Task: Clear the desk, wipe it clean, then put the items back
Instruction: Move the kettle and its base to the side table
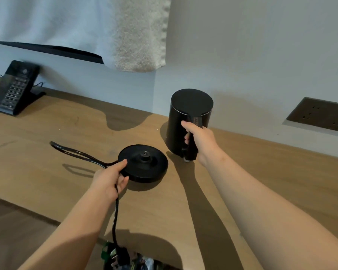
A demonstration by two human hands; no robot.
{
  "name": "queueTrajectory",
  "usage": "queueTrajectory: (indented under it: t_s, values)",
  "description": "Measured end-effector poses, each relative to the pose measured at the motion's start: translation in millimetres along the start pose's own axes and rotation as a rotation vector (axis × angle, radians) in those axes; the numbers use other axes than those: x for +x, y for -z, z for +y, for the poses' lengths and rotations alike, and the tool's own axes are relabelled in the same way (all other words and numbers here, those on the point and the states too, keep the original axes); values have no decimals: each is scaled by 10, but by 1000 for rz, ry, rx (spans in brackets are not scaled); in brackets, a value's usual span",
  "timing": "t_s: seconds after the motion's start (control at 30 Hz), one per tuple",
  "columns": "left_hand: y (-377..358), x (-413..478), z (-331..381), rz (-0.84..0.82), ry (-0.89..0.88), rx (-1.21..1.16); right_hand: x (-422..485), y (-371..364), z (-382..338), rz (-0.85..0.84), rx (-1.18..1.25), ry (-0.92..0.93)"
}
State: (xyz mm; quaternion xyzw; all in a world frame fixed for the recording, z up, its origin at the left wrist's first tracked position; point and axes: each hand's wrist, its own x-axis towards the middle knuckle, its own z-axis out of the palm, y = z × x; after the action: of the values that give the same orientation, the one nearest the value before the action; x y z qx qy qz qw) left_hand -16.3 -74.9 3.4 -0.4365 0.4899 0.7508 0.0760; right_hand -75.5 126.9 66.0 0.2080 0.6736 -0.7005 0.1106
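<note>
**Kettle and base, one in each grip**

A black angled desk phone (16,88) sits far left on the wooden worktop (66,123). The left grip (109,178) pinches the rim of the flat round black kettle base (144,162), whose looped black cord (116,211) runs left and off the front edge. Just right of the base and apart from it, the black cylindrical kettle (189,121) is upright, its handle clasped by the right grip (197,141). The wall is close behind the kettle. Open wood lies to the left.

Qty: 1 kettle (177,131), 1 kettle base (144,162) w/ 1 cord (116,211), 1 phone (14,88), 1 towel (139,36), 1 wall socket (318,114), 1 desk (47,129).
</note>
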Motion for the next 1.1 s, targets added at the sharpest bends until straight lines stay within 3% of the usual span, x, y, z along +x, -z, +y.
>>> queueTrajectory:
  t_s: [0.3,0.47,0.83,1.1]
  values:
    - [302,-159,306,-118,-71,-34,-459,-91,358,249,-27,48]
    - [527,-264,337,-105,-137,-76,-761,-146,479,264,-51,57]
    - [1056,-615,82,57,-209,-252,-1213,-130,483,41,-130,166]
    - [1823,-687,103,123,-194,-387,-1412,-681,466,-156,-169,149]
